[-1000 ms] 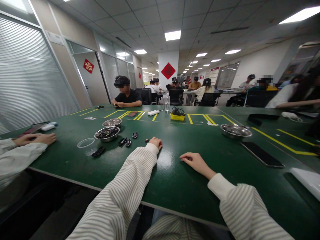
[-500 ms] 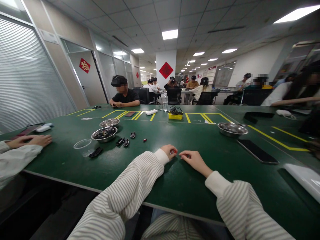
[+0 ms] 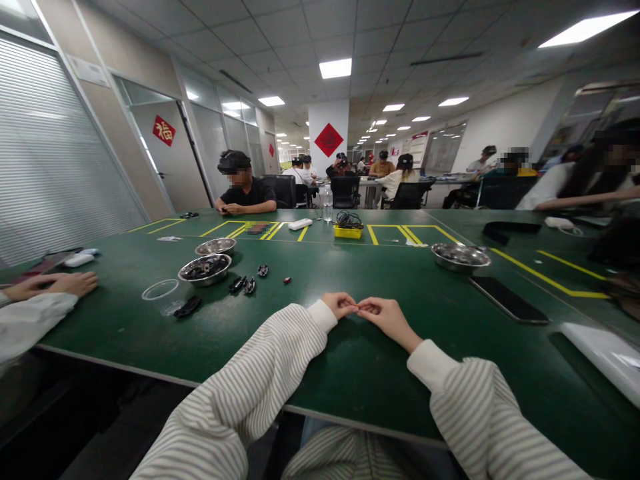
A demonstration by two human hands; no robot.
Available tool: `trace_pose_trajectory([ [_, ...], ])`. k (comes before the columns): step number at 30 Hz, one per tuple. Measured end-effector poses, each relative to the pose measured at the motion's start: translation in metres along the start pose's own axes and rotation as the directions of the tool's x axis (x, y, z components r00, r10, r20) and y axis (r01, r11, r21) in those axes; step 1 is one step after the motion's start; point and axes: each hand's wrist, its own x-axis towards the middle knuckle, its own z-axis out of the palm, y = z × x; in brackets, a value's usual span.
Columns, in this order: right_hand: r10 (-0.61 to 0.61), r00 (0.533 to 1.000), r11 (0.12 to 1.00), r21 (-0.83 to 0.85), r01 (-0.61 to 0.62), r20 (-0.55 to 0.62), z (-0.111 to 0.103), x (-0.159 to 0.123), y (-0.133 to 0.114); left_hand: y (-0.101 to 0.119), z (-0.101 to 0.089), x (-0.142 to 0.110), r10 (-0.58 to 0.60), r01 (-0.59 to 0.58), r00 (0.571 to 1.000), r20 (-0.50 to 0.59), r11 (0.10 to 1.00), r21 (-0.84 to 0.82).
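Both hands rest on the green table (image 3: 380, 393), the left hand (image 3: 340, 305) and right hand (image 3: 385, 315) curled with fingertips meeting over something too small to make out, so whether they grip it I cannot tell. The nearest loose pieces, four small black parts (image 3: 249, 285), lie well apart to the left, beside two steel bowls (image 3: 205, 268), with a fifth black part (image 3: 188, 307) near a clear lid (image 3: 160, 290). A third steel bowl (image 3: 460, 256) and one phone (image 3: 509, 300) sit to the right.
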Motion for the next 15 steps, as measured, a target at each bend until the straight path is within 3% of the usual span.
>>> trace_pose_trajectory([
  [7, 0.037, 0.999, 0.999, -0.033, -0.035, 0.035, 0.000, -0.001, 0.003, -0.002, 0.000, -0.001, 0.026, -0.032, 0.995, 0.094, 0.997, 0.066],
  [9, 0.046, 0.998, 0.996, -0.073, -0.044, 0.030, 0.000, -0.001, 0.004, -0.002, -0.004, 0.001, 0.040, -0.051, 0.996, 0.076, 0.989, 0.141],
  [12, 0.035, 0.999, 0.983, -0.183, -0.032, 0.015, -0.003, 0.000, 0.007, -0.008, -0.025, 0.006, 0.071, -0.033, 0.995, -0.073, 0.903, 0.429],
  [14, 0.007, 1.000, 0.966, -0.259, -0.002, 0.018, -0.005, 0.001, 0.010, -0.017, -0.046, 0.007, 0.073, 0.079, 0.974, -0.216, 0.782, 0.619],
  [15, -0.003, 1.000, 0.958, -0.287, 0.009, 0.021, -0.006, 0.002, 0.011, -0.023, -0.057, 0.007, 0.040, 0.190, 0.948, -0.317, 0.726, 0.661],
])
